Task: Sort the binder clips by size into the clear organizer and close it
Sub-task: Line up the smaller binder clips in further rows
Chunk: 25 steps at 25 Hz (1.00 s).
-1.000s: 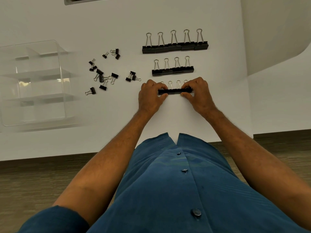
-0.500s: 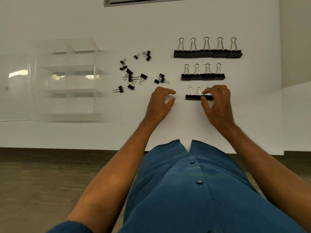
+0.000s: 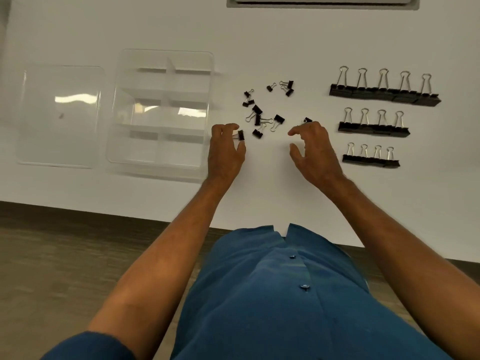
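The clear organizer point(image 3: 166, 52) lies open at the left of the white table, its compartments empty, with its flat lid point(image 3: 61, 115) beside it. Several small black binder clips point(image 3: 259, 118) are scattered at the centre. My left hand point(image 3: 226, 154) pinches one small binder clip point(image 3: 241, 135) at the pile's lower left edge, on the table. My right hand point(image 3: 314, 149) hovers with its fingers apart, partly covering another small clip point(image 3: 307, 120). At the right, larger clips are lined up in three rows: large point(image 3: 384, 93), medium point(image 3: 374, 128) and smaller point(image 3: 371, 161).
The white table point(image 3: 259, 198) ends at its front edge close to my body, with dark wood-look floor below. A grey recessed panel point(image 3: 322, 2) sits at the table's far edge. My blue shirt fills the lower part of the view.
Both hands left the row of smaller clips and moved left to the scattered small clips. My left hand closed on one. The view shifted left, showing the whole organizer and lid.
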{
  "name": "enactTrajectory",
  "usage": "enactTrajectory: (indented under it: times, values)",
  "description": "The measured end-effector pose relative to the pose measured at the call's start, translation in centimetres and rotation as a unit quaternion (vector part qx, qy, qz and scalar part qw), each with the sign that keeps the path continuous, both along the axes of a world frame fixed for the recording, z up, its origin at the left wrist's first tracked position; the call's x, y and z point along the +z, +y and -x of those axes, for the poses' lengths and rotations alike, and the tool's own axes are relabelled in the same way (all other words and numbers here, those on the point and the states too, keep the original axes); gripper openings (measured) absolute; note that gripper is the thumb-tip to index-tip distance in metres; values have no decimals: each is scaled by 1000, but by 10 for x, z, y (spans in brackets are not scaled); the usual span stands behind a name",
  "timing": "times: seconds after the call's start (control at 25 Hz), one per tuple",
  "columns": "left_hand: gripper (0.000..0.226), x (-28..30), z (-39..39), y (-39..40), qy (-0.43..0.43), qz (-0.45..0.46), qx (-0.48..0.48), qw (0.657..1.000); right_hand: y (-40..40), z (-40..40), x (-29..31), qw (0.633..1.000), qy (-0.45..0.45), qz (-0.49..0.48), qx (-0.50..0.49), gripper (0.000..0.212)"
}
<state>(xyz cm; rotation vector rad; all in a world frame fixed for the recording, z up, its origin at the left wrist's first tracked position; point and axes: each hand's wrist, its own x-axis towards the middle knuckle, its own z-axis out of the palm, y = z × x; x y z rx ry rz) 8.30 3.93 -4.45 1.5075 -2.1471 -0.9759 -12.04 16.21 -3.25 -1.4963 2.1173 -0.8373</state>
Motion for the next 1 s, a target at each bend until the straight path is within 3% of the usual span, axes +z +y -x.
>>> enactTrajectory:
  times: [0.16,0.36,0.52,0.84,1.0]
  values:
    - [51,-6,-8,-12,-45,-25,-26,998,-33,-21,-4,999,-6,-34,9,50]
    - [45,-6,0,-15,-87,-11,-52,995,-62,-31,-5,995,-1,-93,-26,72]
    - [29,-5,3,-16,-108,24,-56,992,-64,-33,-13,990,28,-136,-28,60]
    - [22,-17,-12,-4,-36,26,-88,995,-26,-43,-18,993,49,-102,-42,19]
    - [23,-18,-13,4,-36,21,-112,993,-9,-44,-18,991,35,-110,-66,24]
